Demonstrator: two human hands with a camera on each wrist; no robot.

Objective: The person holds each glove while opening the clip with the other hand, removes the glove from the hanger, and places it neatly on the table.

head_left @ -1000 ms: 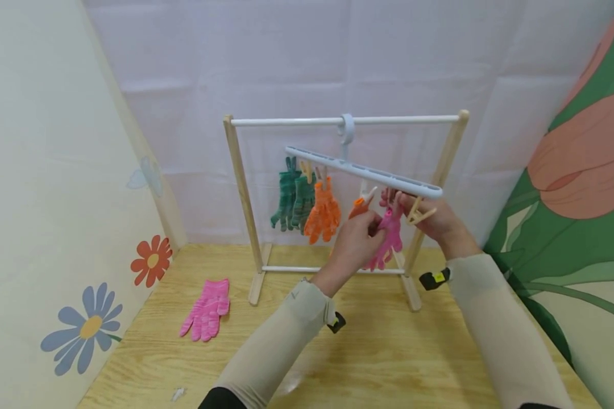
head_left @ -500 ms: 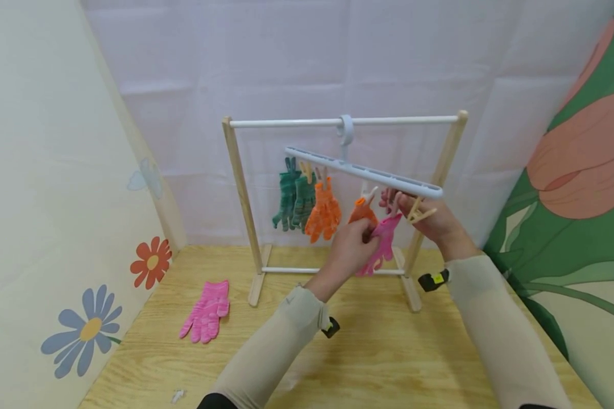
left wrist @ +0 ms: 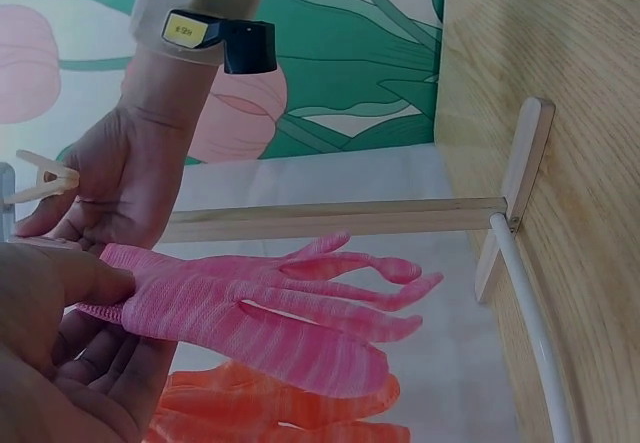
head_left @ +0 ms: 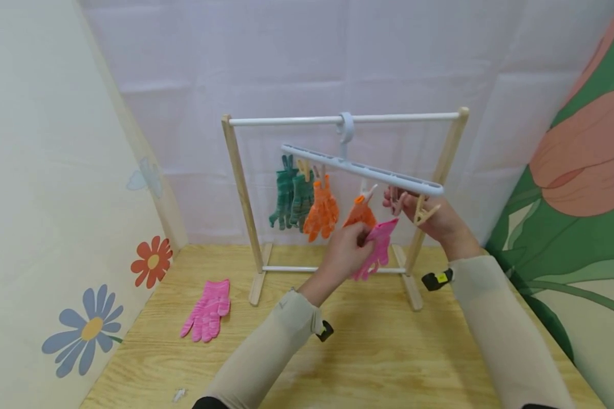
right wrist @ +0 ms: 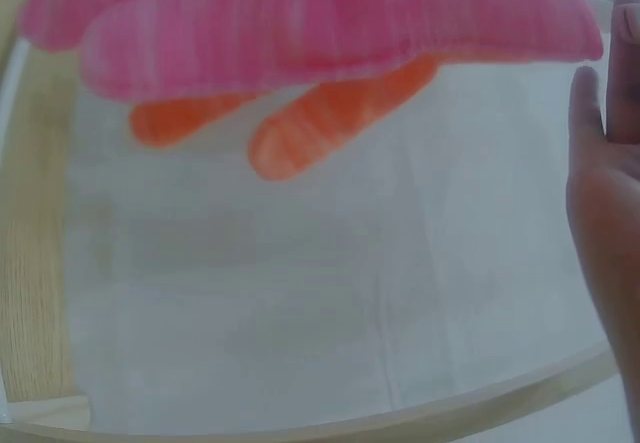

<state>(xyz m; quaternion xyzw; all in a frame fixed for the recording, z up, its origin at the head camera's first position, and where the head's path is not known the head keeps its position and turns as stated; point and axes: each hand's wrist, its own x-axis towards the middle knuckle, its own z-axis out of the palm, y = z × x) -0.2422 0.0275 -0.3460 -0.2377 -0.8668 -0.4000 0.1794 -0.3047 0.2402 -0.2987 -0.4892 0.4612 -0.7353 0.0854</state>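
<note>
In the head view, see the pink glove (head_left: 381, 243) just right of centre, pinched near the cuff by the left hand (head_left: 344, 250). Farther right, notice the right hand (head_left: 439, 218), apparently grasping the pink clip (head_left: 397, 203) under the hanger (head_left: 368, 171). Best to squeeze that clip wide, then raise the cuff from just below, both layers flat together. Release only with fabric well between the tips. Avoid knocking the orange glove (head_left: 361, 212) to the left, and test with a light tug.

Yellow label (left wrist: 185, 30) on black wrist device (left wrist: 249, 47), small dark characters, unreadable
</note>
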